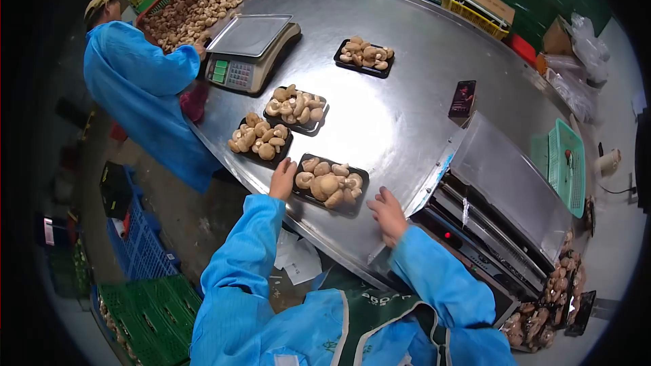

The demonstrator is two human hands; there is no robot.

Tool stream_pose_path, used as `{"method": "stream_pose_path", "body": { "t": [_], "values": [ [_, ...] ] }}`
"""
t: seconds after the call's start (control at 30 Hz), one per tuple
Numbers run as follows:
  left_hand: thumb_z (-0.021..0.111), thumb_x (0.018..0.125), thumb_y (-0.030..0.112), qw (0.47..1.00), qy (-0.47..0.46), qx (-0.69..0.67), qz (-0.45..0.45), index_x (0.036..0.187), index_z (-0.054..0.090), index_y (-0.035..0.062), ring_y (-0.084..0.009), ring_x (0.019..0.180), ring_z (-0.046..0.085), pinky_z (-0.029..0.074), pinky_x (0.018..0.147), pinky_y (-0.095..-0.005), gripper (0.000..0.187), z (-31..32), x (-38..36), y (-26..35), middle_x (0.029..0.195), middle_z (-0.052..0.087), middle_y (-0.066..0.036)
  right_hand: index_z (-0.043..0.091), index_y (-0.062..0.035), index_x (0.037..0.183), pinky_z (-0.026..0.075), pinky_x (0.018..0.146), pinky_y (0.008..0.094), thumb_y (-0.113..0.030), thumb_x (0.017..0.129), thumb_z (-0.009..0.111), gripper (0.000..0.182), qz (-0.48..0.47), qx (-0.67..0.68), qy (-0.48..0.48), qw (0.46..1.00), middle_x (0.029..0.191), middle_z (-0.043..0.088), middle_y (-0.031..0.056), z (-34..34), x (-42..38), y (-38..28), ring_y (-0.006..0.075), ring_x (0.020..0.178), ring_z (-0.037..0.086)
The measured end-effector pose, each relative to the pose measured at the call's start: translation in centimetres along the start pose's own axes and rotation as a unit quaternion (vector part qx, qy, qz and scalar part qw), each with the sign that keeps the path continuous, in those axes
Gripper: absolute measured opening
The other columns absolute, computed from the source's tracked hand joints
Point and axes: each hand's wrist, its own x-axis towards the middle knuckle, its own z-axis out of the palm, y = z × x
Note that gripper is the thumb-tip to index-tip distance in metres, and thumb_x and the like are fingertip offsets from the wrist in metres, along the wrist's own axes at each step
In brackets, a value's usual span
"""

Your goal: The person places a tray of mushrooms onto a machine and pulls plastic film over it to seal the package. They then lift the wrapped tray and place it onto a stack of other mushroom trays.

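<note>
A black tray of brown mushrooms (329,184) lies on the steel table (413,61) right in front of me. My left hand (283,180) is at its left edge, fingers stretched out along the rim. To the right of the same tray, my right hand (388,216) hovers near the table's front edge with fingers apart and nothing in them. Just beyond my left hand sits a second mushroom tray (260,137), close beside a third tray (296,107). Farther back is another filled tray (365,55).
A digital scale (247,54) stands at the left, near a person in blue (139,88) beside a red crate of mushrooms (186,10). On the right are a wrapping machine (505,190), a phone (462,99) and a green basket (566,166). Green crates (149,318) stand on the floor.
</note>
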Motion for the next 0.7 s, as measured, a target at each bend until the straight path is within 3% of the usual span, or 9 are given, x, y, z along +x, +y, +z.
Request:
{"method": "stream_pose_path", "body": {
  "t": [0.1, 0.17, 0.27, 0.3, 0.37, 0.53, 0.57, 0.6, 0.7],
  "values": [
    [0.053, 0.088, 0.031, 0.995, -0.035, -0.063, -0.075, 0.121, 0.05, -0.0022, -0.0196, 0.113, 0.047, 0.035, 0.095, -0.0291, 0.047, 1.6, 1.2, -0.6, 0.121, 0.053, -0.012, 0.028, -0.0003, 0.136, 0.039, 0.081, 0.0293, -0.013, 0.078, 0.056, 0.066, 0.09, -0.01, 0.028, 0.996, 0.116, 0.05, 0.016, 2.4, 4.0, 1.5, 0.0202, 0.1, 0.05],
    [0.052, 0.088, 0.032, 0.987, -0.073, -0.111, -0.092, 0.118, 0.052, -0.0007, -0.019, 0.11, 0.049, 0.036, 0.094, -0.0299, 0.044, 1.4, 2.0, -1.1, 0.118, 0.055, -0.011, 0.042, 0.0073, 0.122, 0.041, 0.086, 0.0297, -0.012, 0.076, 0.058, 0.052, 0.108, 0.127, -0.069, 0.984, 0.11, 0.055, 0.0169, 2.6, 4.6, 1.5, 0.0203, 0.1, 0.052],
    [0.049, 0.09, 0.032, 0.96, -0.142, -0.199, -0.136, 0.113, 0.056, 0.0048, -0.0166, 0.103, 0.053, 0.038, 0.092, -0.0308, 0.036, 0.9, 0.2, 3.8, 0.111, 0.058, -0.007, 0.051, 0.0035, 0.115, 0.041, 0.085, 0.0298, -0.012, 0.077, 0.06, 0.042, 0.05, 0.123, -0.051, 0.99, 0.103, 0.059, 0.0126, 2.3, 1.6, -1.7, 0.019, 0.096, 0.054],
    [0.048, 0.091, 0.032, 0.959, -0.191, -0.191, -0.091, 0.113, 0.056, 0.0056, -0.0162, 0.103, 0.053, 0.037, 0.092, -0.0304, 0.036, 0.5, 0.2, 5.6, 0.111, 0.058, -0.007, 0.046, -0.001, 0.122, 0.038, 0.084, 0.0288, -0.015, 0.079, 0.059, 0.048, 0.032, 0.131, -0.072, 0.988, 0.107, 0.056, 0.0105, 1.5, 0.8, -2.7, 0.0165, 0.097, 0.051],
    [0.046, 0.092, 0.031, 0.947, -0.25, -0.195, -0.062, 0.116, 0.054, 0.0033, -0.0159, 0.105, 0.051, 0.035, 0.094, -0.0301, 0.037, 0.5, -0.2, 10.2, 0.113, 0.057, -0.007, 0.04, -0.006, 0.132, 0.034, 0.087, 0.0285, -0.019, 0.082, 0.057, 0.054, 0.006, 0.123, -0.088, 0.988, 0.114, 0.052, 0.0082, -0.9, -2.6, -6.7, 0.0143, 0.101, 0.045],
    [0.04, 0.095, 0.031, 0.903, -0.373, -0.212, 0.01, 0.125, 0.045, 0.0029, -0.0161, 0.114, 0.043, 0.03, 0.098, -0.0327, 0.041, 5.8, -3.7, 23.5, 0.123, 0.049, -0.004, 0.036, 0.0051, 0.13, 0.037, 0.085, 0.0272, -0.019, 0.082, 0.056, 0.057, -0.112, 0.123, -0.017, 0.986, 0.119, 0.047, 0.0096, -10.1, -6.7, -11.1, 0.0152, 0.101, 0.045],
    [0.04, 0.095, 0.033, 0.9, -0.393, -0.189, 0.005, 0.126, 0.044, 0.0051, -0.0168, 0.113, 0.042, 0.029, 0.098, -0.0349, 0.042, 7.7, -4.6, 25.1, 0.124, 0.049, -0.004, 0.041, 0.0025, 0.128, 0.037, 0.083, 0.029, -0.02, 0.08, 0.056, 0.055, -0.141, 0.123, 0.013, 0.982, 0.113, 0.053, 0.0102, -12.4, -7.3, -11.3, 0.0164, 0.099, 0.047],
    [0.04, 0.094, 0.035, 0.897, -0.411, -0.165, 0.001, 0.127, 0.044, 0.0072, -0.0175, 0.112, 0.041, 0.029, 0.097, -0.0371, 0.043, 9.9, -5.7, 26.6, 0.124, 0.048, -0.003, 0.041, 0.0047, 0.127, 0.04, 0.078, 0.0246, -0.02, 0.081, 0.058, 0.055, -0.172, 0.123, 0.015, 0.977, 0.104, 0.051, 0.0056, -15.1, -8.0, -11.5, 0.0109, 0.092, 0.048],
    [0.041, 0.093, 0.039, 0.872, -0.47, -0.137, 0.005, 0.126, 0.044, 0.0119, -0.0184, 0.112, 0.04, 0.028, 0.096, -0.0409, 0.043, 17.8, -8.3, 28.8, 0.124, 0.047, -0.003, 0.052, 0.0009, 0.113, 0.042, 0.063, 0.0213, -0.012, 0.082, 0.059, 0.034, -0.169, 0.166, 0.104, 0.966, 0.084, 0.053, 0.0002, -23.1, -9.3, -10.4, 0.0066, 0.072, 0.049]
  ]
}}
